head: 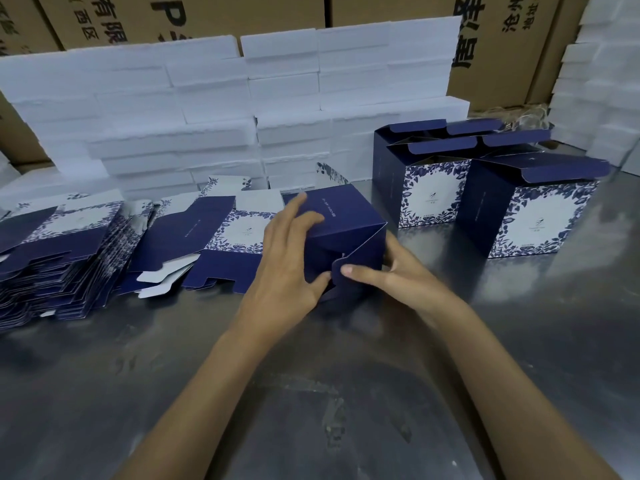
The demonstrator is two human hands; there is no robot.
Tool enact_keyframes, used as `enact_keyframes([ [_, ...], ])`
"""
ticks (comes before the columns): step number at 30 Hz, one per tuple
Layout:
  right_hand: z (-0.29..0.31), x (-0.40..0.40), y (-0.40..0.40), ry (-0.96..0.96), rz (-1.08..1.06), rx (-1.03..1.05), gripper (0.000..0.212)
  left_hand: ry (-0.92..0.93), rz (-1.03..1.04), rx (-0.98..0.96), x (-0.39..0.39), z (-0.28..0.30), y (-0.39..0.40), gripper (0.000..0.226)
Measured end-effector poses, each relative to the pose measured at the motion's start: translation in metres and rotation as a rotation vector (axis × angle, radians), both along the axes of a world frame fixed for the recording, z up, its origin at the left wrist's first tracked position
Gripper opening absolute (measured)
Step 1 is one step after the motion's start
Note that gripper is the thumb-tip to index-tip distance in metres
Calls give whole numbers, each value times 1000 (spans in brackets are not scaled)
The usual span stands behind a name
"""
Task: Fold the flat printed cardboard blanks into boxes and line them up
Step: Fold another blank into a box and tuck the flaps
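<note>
On the steel counter (346, 393), at centre: half-formed box (341, 223) tipped on its side, bottom flaps turned toward the person, likely so they can be tucked shut. Left hand (287, 268) spread over top and near face, fingers (294, 209) fairly straight and apart, pressing to keep the shell square. Right hand (398, 271) cradling the right edge, forefinger stretched flat on the rounded flap (346, 275), pushing it inward; other right fingers curled behind the box, grip there hidden. Just left, loose flat blanks (194, 244), then a tall stack of blanks (59, 258), within easy reach for the next pick. Off to the right, finished boxes (530, 209) upright with lids open, side by side in a row, apart from the folding spot. Behind, white foam blocks (207, 109) and brown cartons (502, 46).
</note>
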State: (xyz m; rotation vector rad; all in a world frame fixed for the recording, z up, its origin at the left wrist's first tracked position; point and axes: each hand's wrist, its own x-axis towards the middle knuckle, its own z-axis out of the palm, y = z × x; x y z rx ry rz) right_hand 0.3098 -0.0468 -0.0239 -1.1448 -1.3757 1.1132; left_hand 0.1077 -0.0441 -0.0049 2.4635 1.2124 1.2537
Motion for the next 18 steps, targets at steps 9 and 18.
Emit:
enact_keyframes([
  [9,-11,-18,3,-37,-244,131,45,17,44,-77,-4,-5,7,75],
  [18,-15,-28,4,-127,-405,163,36,40,52,-86,-3,0,2,72],
])
